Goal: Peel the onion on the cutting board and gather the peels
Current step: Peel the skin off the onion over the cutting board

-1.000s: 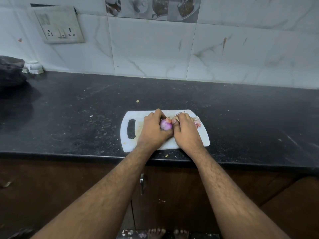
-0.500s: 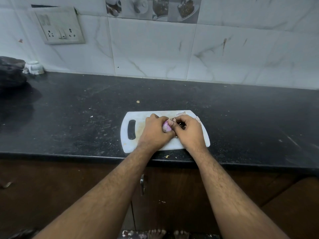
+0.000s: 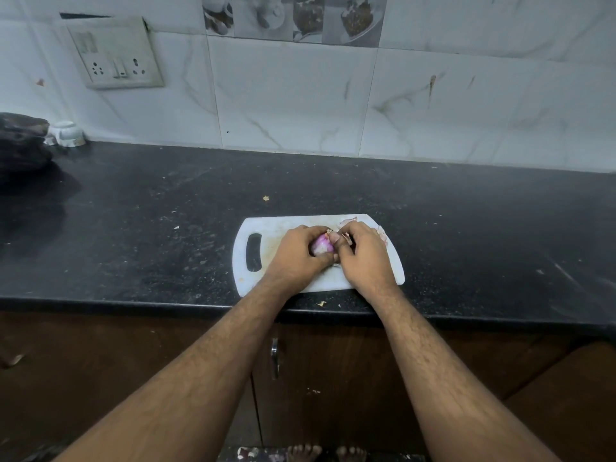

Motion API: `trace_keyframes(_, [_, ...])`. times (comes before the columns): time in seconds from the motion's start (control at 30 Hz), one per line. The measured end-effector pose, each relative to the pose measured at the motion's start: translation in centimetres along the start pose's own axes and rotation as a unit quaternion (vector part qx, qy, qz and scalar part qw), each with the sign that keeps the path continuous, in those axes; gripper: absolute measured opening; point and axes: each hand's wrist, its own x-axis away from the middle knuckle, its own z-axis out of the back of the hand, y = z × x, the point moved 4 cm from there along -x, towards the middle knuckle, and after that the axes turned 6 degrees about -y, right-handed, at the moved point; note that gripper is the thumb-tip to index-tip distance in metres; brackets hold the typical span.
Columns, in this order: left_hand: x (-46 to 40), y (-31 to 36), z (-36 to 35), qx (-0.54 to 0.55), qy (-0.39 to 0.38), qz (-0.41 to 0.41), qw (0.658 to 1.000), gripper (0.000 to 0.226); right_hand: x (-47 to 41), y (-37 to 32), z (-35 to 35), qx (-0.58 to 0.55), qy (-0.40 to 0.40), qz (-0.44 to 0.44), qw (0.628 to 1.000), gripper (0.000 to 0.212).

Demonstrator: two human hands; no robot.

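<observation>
A small purple onion [image 3: 321,245] sits over the white cutting board [image 3: 263,228], which lies near the counter's front edge. My left hand [image 3: 298,253] wraps around the onion from the left. My right hand [image 3: 361,255] presses against it from the right, thumb on its top and fingers pinching at the skin. Pale pink peels [image 3: 346,222] lie on the board's far right part, with more peel [image 3: 381,233] behind my right hand. Most of the onion is hidden by my fingers.
The black stone counter [image 3: 133,228] carries small peel flecks [image 3: 265,198] and a scrap [image 3: 321,304] at its front edge. A dark object [image 3: 20,141] and a small white cup [image 3: 66,133] stand at the far left by the tiled wall. Brown cabinet doors are below.
My right hand has closed in from the right and pinches at the onion's top. Both hands shifted slightly toward the board's middle, and less of the onion shows.
</observation>
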Motion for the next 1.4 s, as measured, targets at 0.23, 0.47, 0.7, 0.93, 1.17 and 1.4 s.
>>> trace_keyframes(0.23, [-0.1, -0.3, 0.0, -0.041, 0.058, 0.007, 0.997, 0.036, 0.0, -0.3, -0.7, 0.048, -0.055, -0.005, 0.997, 0.026])
trace_keyframes(0.47, [-0.3, -0.5, 0.0, -0.053, 0.062, 0.022, 0.996, 0.046, 0.1, -0.2, -0.5, -0.01, -0.056, -0.03, 0.998, 0.023])
trace_keyframes(0.7, [-0.2, 0.0, 0.0, -0.054, 0.056, 0.03, 0.997, 0.053, 0.2, 0.4, 0.1, -0.132, 0.007, -0.059, 0.989, 0.023])
trace_keyframes(0.93, [0.4, 0.2, 0.3, 0.006, 0.065, 0.053, 0.996, 0.062, 0.0, 1.0, 0.2, -0.076, 0.056, -0.042, 0.995, 0.013])
trace_keyframes(1.17, [0.4, 0.3, 0.1, -0.002, 0.066, 0.024, 0.998, 0.042, 0.0, 0.2, 0.4, -0.07, 0.053, -0.004, 0.996, 0.028])
trace_keyframes(1.4, [0.5, 0.6, 0.0, 0.01, 0.033, -0.019, 0.999, 0.031, 0.0, 0.4, -0.1, -0.122, 0.017, 0.003, 0.992, 0.025])
